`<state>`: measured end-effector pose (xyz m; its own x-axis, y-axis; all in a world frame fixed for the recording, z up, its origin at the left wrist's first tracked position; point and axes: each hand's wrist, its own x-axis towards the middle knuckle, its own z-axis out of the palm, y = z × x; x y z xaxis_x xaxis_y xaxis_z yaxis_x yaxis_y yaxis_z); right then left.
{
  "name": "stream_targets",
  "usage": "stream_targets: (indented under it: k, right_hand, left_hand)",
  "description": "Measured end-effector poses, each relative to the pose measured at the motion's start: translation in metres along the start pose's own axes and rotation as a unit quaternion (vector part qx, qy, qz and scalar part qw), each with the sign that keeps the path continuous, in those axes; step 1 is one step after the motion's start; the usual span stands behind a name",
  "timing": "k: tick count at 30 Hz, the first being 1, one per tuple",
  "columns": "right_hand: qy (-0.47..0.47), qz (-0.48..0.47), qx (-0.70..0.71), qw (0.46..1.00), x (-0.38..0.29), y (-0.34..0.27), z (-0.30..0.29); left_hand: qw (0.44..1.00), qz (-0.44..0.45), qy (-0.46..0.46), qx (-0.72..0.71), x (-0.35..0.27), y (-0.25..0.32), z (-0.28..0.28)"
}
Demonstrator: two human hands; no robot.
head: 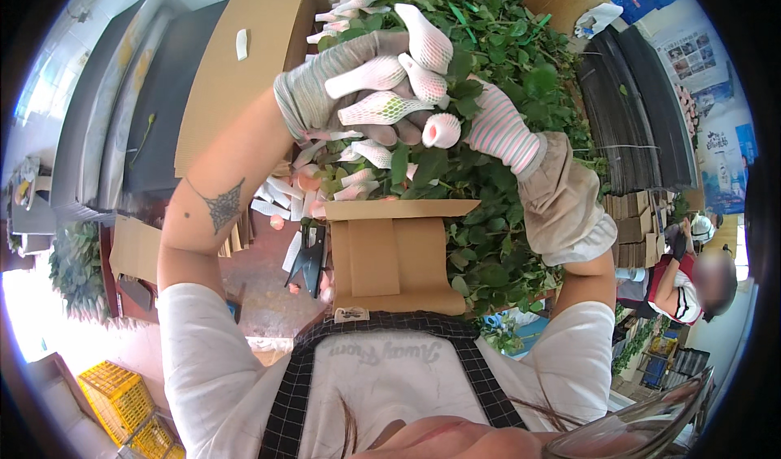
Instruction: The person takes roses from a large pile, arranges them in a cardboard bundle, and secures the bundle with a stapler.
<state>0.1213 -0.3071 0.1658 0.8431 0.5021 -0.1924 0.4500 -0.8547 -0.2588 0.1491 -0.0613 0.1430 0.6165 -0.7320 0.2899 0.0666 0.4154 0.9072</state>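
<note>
My left hand (351, 56), in a grey glove with a striped cuff, curls around several rose heads in white foam net sleeves (375, 106). One sleeved bloom (442, 130) faces me and shows a pink centre. Opposite, my right hand (501, 123) wears a pink-and-grey striped glove and closes on the leafy stems (467, 102) of the same bunch; leaves hide most of its fingers. Under both hands lies a big heap of green rose foliage (488, 239). More sleeved roses (360, 184) lie just below the bunch.
A folded cardboard piece (421, 263) lies before my apron. Beside it are a black tool (312, 257) and loose foam sleeves (274, 196). A large cardboard box (238, 93) stands left, dark stacked sheets (628, 111) right. A co-worker (677, 282) is at far right.
</note>
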Motion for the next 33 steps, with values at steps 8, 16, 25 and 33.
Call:
stream_targets:
  k: [8,16,25,33]
  right_hand:
    - [0.405,0.052,0.616,0.674,-0.086,0.155,-0.089]
    - [0.556,0.186,0.160,0.794,-0.358,0.061,-0.169]
    - [0.624,0.324,0.016,0.711,-0.547,-0.030,-0.149]
    - [0.551,0.405,-0.021,0.729,-0.600,-0.089,-0.135]
  left_hand:
    - [0.839,-0.110,-0.116,0.521,-0.002,-0.111,0.032]
    - [0.799,-0.169,-0.198,0.542,-0.019,-0.167,-0.014]
    - [0.818,-0.213,-0.128,0.519,-0.023,-0.174,-0.028]
    - [0.853,-0.265,-0.098,0.439,-0.009,-0.157,-0.021]
